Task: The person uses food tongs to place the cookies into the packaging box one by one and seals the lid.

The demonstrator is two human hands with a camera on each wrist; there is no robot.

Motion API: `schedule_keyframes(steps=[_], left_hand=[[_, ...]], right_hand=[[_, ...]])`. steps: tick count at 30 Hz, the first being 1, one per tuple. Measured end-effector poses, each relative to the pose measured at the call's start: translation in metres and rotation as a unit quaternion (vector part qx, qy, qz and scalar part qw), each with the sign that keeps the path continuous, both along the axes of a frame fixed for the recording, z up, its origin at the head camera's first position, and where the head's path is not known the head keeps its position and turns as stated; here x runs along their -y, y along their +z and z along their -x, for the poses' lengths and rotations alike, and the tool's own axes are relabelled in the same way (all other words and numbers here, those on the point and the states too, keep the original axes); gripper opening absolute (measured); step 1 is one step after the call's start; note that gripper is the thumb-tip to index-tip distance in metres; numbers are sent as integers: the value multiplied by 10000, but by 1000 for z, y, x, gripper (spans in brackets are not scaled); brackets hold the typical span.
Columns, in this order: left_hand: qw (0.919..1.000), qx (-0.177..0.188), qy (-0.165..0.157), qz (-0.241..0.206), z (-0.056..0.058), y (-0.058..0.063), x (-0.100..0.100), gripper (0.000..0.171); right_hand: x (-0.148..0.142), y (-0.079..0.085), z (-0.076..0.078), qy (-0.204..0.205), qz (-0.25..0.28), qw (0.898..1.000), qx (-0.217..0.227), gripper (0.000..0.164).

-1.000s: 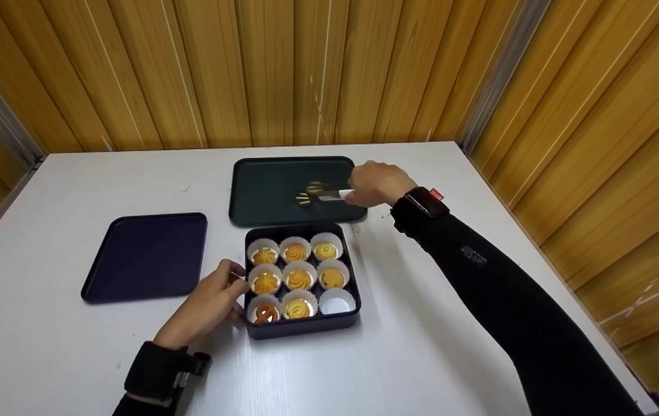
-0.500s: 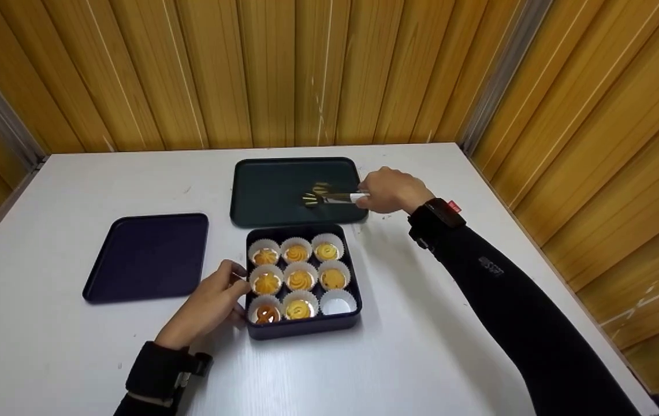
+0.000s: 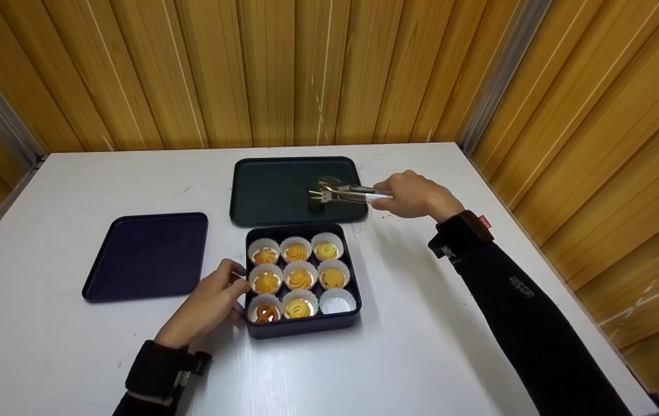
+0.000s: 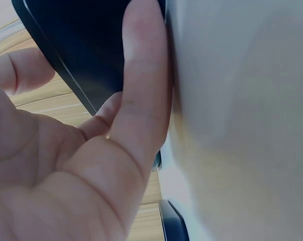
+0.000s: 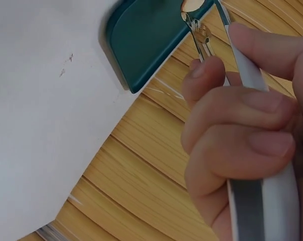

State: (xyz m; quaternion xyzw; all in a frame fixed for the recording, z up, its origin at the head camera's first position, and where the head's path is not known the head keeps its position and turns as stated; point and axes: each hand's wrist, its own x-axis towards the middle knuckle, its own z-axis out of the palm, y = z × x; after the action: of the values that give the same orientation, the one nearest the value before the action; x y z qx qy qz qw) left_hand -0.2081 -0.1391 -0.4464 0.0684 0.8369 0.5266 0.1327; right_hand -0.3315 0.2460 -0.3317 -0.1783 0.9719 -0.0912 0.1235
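My right hand [image 3: 413, 194] grips the white-and-steel handle of a pair of food tongs [image 3: 352, 193], held over the right part of the dark green tray [image 3: 268, 193]. In the right wrist view, a small pale-orange rounded piece [image 5: 192, 5] shows at the gold-coloured tong tips; it looks like a cookie, partly cut off by the frame. My left hand [image 3: 208, 303] rests against the left side of a dark square box [image 3: 306, 330], fingers [image 4: 144, 75] along its wall. The box holds cookies [image 3: 299, 279] in white paper cups; its front-right cup [image 3: 338, 302] has no cookie.
A dark purple square tray or lid [image 3: 147, 257] lies on the white table [image 3: 421, 346], left of the box. The green tray lies just behind the box. Wood-patterned panels [image 3: 271, 75] stand behind the table and along its right side.
My right hand has drawn back rightward with the tongs, whose tips have risen from the green tray's surface. The left hand and box have stayed put.
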Motion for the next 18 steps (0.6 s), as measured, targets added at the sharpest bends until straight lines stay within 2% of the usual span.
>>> schedule_keyframes(steps=[5,12,18], left_hand=[[9999,-57,35,96,0,0,-1,28],[9999,-69,40,70,-1,0,-1,29],[10000,-24,16,42,-1,1,-1,31]], right_hand=[[-11,-2,-15,181,326,9991,-209,47],[-24,-5,-39,396,703,9961,-350,26],[-34,4,-64,524,794,9946,-415,28]])
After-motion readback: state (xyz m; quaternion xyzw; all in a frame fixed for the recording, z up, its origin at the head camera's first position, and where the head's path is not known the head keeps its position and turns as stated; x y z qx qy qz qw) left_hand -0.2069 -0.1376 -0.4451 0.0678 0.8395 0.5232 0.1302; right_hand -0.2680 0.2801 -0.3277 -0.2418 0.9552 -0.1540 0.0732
